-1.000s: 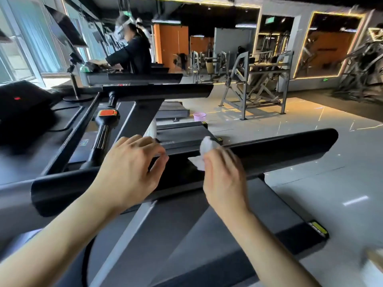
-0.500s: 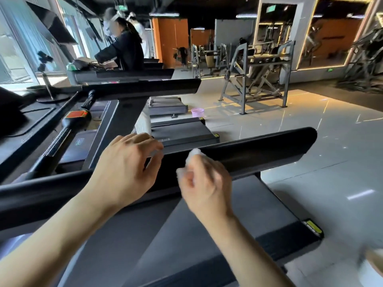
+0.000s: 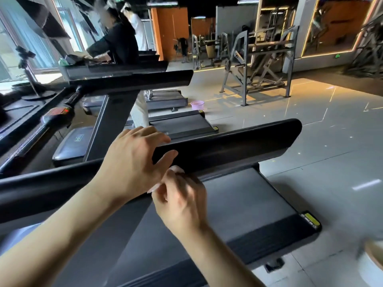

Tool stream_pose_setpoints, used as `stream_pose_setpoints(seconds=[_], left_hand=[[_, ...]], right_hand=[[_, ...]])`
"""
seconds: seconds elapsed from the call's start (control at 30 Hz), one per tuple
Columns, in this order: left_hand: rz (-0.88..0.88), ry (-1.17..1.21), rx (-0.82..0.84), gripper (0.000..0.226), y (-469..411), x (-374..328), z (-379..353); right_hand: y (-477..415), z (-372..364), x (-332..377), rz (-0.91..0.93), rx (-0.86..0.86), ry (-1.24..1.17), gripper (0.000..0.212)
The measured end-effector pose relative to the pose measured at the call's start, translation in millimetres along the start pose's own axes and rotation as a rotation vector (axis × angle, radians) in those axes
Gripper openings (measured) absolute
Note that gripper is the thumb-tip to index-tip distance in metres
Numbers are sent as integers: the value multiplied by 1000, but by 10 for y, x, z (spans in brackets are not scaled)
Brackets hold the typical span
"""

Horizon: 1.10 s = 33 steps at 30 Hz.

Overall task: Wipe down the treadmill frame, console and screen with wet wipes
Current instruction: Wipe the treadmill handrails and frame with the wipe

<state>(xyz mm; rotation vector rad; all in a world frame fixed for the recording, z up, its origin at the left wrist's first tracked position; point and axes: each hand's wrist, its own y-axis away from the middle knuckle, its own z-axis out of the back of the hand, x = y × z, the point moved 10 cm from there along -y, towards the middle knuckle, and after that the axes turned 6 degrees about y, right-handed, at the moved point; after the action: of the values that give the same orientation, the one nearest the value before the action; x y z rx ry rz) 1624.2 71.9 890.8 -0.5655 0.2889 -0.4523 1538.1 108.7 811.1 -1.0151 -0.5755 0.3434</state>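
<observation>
In the middle of the frame the left hand [image 3: 132, 162] is lying across the black handrail [image 3: 238, 148] of the treadmill, its fingers fairly straight and spread over the top and the thumb reaching along the near face. It is resting there and steadying, not clamping. Just right of it and lower, the right hand [image 3: 182, 199] is curling its fingers round a bunched wet wipe [image 3: 177, 169] and bringing it against the rail's lower edge. Only small white bits of the wipe are showing past the knuckles, so how it is folded cannot be told.

The wipe is looking soft, limp and light. It will probably crumple and slip unless it is being pressed flat under the fingertips. The rail is looking stiff, smooth and glossy, so damp cloth should be gliding along it easily. Wrapping the wipe round the rail from below seems the best way to hold it.

The grey treadmill belt [image 3: 238, 204] is lying under both hands. In the upper left another person [image 3: 118, 42] is standing at a further machine, and a pink basin [image 3: 197, 104] is sitting on the floor above centre.
</observation>
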Motion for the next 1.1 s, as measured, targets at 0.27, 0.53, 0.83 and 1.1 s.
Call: stream_pose_setpoints(seconds=[0.27,0.53,0.83,1.1], left_hand=[[-25,-2,19,42,-199,-356,-239],[-6,-35,4,43,-397,-651,-382],[32,-56,3,41,-523,-988,-616],[15,-81,7,44,-694,-1334,-901]], right_hand=[[-118,532,-1430,-241,-60,216,18],[-70,795,-2088,-565,-104,99,20],[-215,697,-1970,-231,50,61,23],[-271,1041,-3082,-482,50,17,23]])
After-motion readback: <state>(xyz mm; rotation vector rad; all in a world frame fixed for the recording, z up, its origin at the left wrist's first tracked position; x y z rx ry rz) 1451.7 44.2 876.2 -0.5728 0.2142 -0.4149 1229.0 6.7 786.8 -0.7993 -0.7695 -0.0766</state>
